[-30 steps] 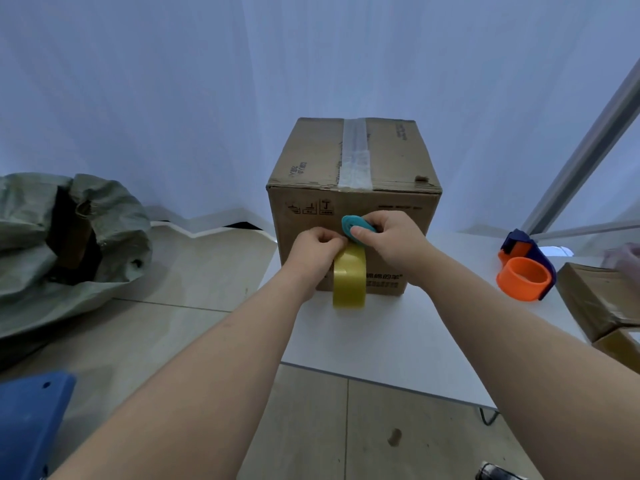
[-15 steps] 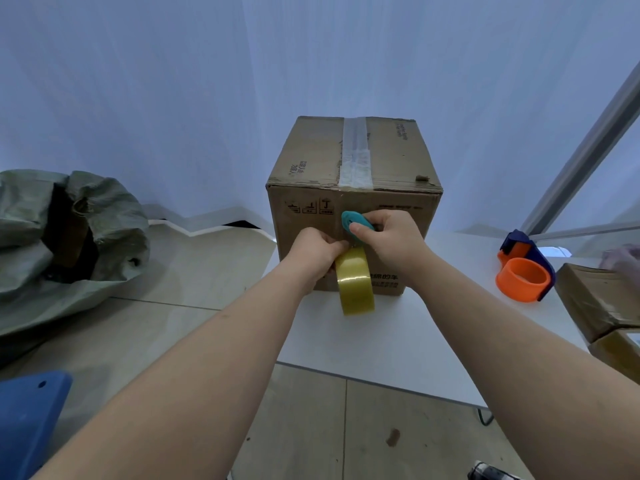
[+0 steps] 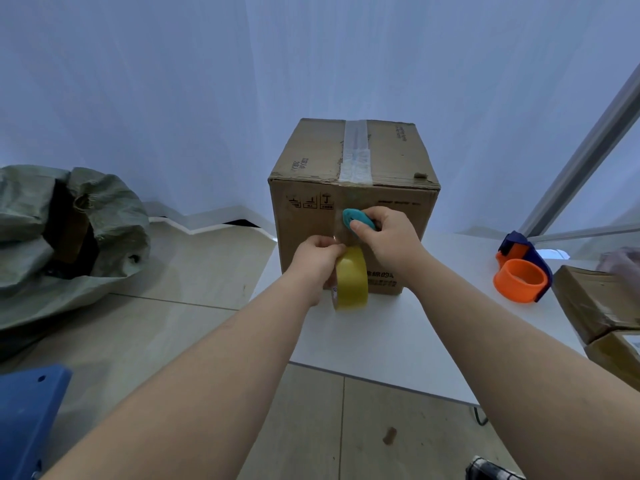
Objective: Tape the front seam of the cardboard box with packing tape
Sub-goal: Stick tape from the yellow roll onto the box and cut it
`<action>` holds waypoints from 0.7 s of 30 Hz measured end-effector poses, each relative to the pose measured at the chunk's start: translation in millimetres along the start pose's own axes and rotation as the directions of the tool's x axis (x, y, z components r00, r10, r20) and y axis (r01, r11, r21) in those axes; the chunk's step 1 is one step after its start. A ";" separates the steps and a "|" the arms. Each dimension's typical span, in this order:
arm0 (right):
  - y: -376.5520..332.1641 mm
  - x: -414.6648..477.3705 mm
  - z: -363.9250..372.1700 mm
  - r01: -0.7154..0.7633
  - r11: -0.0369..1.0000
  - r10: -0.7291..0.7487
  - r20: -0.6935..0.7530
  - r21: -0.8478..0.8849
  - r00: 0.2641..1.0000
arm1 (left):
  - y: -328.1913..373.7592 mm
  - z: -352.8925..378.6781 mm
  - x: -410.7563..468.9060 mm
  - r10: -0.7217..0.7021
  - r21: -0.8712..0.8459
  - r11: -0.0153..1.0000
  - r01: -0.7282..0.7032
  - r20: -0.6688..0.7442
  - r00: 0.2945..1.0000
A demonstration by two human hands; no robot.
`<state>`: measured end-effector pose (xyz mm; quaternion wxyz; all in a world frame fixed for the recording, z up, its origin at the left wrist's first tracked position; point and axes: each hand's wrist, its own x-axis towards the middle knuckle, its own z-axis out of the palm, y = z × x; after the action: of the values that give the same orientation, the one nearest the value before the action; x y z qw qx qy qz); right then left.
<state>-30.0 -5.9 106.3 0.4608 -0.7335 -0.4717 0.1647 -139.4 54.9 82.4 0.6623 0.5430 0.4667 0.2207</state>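
A brown cardboard box point(image 3: 304, 220) stands on the corner of a white table point(image 3: 398, 341), with clear tape along its top seam. My left hand point(image 3: 317, 261) grips a yellowish roll of packing tape point(image 3: 351, 280) held against the lower front face of the box. A stretch of tape runs up from the roll along the front face. My right hand point(image 3: 388, 237) holds a small teal cutter point(image 3: 356, 218) pressed to the front face just above the roll.
An orange and blue tape dispenser point(image 3: 523, 275) lies on the table at right, beside brown wrapped parcels point(image 3: 595, 306). A green woven sack point(image 3: 69, 230) sits on the floor at left. A blue object point(image 3: 27, 417) is at the lower left corner.
The tape roll has dropped slightly lower down the box front with my left hand. My right hand stays with the teal cutter at mid height on the front face.
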 end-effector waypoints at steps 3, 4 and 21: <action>-1.3 -2.7 -1.2 0.046 0.996 -0.047 -0.005 -0.070 0.999 | 0.0 6.4 -2.4 -0.014 -0.047 0.999 0.011 -0.064 0.998; -1.2 -3.3 -1.2 0.066 0.993 -0.067 -0.008 -0.096 0.998 | -0.1 6.4 -1.9 0.013 -0.019 1.000 -0.015 -0.085 0.996; 4.6 -12.2 -21.4 0.029 0.996 -0.026 0.032 -0.087 0.999 | 8.7 -1.3 -4.0 0.126 0.139 0.983 -0.119 -0.047 0.991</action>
<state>-19.1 -27.9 111.3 0.4231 -0.7438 -0.4957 0.1487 -140.6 55.2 92.0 0.5959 0.6082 0.4644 0.2437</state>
